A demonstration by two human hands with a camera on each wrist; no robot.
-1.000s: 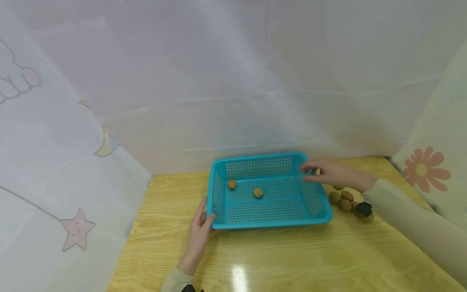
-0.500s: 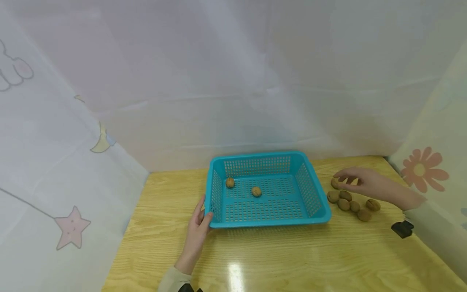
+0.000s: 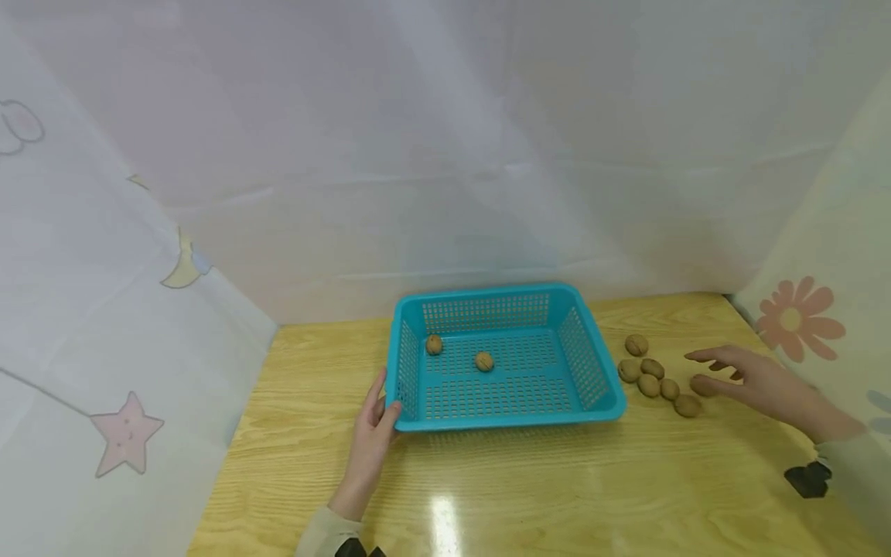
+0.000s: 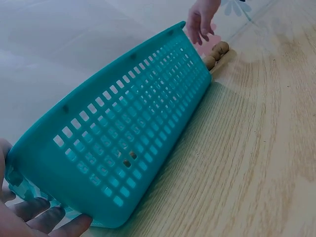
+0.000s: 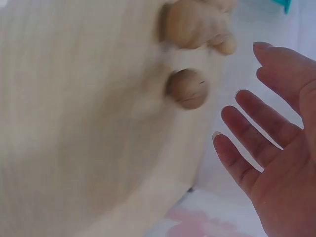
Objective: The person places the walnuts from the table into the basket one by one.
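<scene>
A blue-green plastic basket (image 3: 511, 422) with slotted walls stands on the table, two walnuts (image 3: 484, 361) apart on its floor. My left hand (image 3: 370, 433) grips its near left corner, the thumb on the rim; in the left wrist view the fingers (image 4: 52, 217) bend against the end wall. To the right of the basket several walnuts (image 3: 649, 385) lie in a loose cluster. Above the rightmost walnut (image 5: 189, 89) hovers my right hand (image 3: 766, 387), fingers spread and lightly bent, holding nothing. Part of that walnut is hidden behind the hand in the head view.
The wood-grain table (image 3: 529, 495) carries everything. Pale printed cloth (image 3: 445, 155) hangs close behind the basket and along both sides. Black straps (image 3: 809, 478) sit at the wrists.
My right hand has moved from the basket's right rim, over the cluster, to the rightmost walnut. The left hand keeps its grip, and the walnuts inside the basket stay put.
</scene>
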